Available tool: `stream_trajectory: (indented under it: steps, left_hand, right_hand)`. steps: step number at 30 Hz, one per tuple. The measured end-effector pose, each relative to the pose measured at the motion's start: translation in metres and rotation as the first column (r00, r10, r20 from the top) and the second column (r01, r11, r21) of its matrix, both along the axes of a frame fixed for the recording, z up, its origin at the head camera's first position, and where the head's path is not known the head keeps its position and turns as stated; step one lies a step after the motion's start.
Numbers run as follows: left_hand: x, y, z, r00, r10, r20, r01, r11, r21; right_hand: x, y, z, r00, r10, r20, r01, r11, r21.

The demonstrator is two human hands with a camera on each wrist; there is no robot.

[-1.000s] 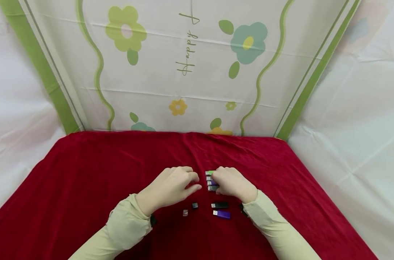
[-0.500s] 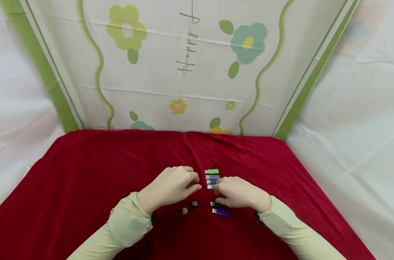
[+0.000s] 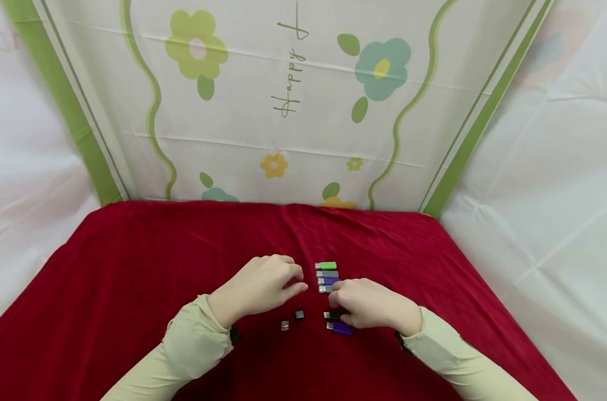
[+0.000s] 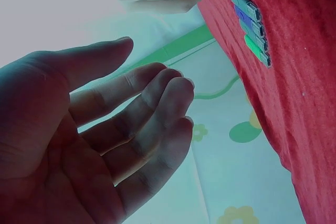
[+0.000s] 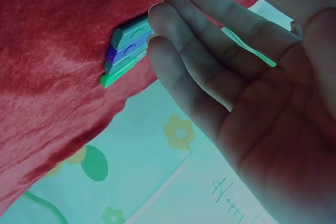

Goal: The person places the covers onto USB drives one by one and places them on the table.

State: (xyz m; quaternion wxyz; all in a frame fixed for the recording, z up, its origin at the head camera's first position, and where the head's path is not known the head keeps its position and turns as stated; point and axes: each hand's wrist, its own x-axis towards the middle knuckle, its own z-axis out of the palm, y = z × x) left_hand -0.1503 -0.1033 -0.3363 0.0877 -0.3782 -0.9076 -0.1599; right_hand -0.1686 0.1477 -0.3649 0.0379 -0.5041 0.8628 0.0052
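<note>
My left hand (image 3: 260, 287) hovers left of the USB sticks, its fingers loosely bent and holding nothing; the left wrist view shows its bare palm. My right hand (image 3: 371, 303) is over the black USB stick (image 3: 332, 315), covering its right part. In the right wrist view its fingers are gently bent with nothing in the palm; whether a fingertip touches a stick cannot be told. Beyond it lies a close row: a green USB stick (image 3: 327, 265), a grey one (image 3: 328, 274), a purple one (image 3: 327, 281) and another grey one (image 3: 325, 289), partly hidden. Nearest lies a second purple USB stick (image 3: 341, 328).
Two small loose pieces lie left of the sticks: a clear cap (image 3: 285, 326) and a dark blue-grey piece (image 3: 299, 315). Everything rests on a red cloth (image 3: 183, 250) covering the table. A white flower-printed curtain (image 3: 323, 128) hangs behind, with white fabric at both sides.
My right hand has drawn back from the row toward the black stick, moving nearer and to the right, uncovering the green and upper grey sticks. The left hand has hardly moved.
</note>
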Motion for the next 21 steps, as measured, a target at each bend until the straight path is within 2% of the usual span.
stream_trajectory:
  steps: [6,16,21]
  left_hand:
    - [0.0,-0.002,0.0,0.999,0.009,0.038,-0.009,1.0,0.002]
    - [0.001,-0.003,0.002,1.0,0.013,0.023,-0.013,1.0,0.003]
    - [0.002,-0.004,0.005,1.0,0.014,0.013,-0.014,1.0,0.006]
  right_hand:
    - [0.0,-0.004,-0.002,1.0,0.015,-0.013,-0.015,1.0,0.018]
    - [-0.002,-0.008,-0.007,0.999,0.019,-0.036,-0.017,0.999,0.046]
    - [-0.003,-0.012,-0.006,1.0,0.01,-0.02,-0.009,0.999,0.051]
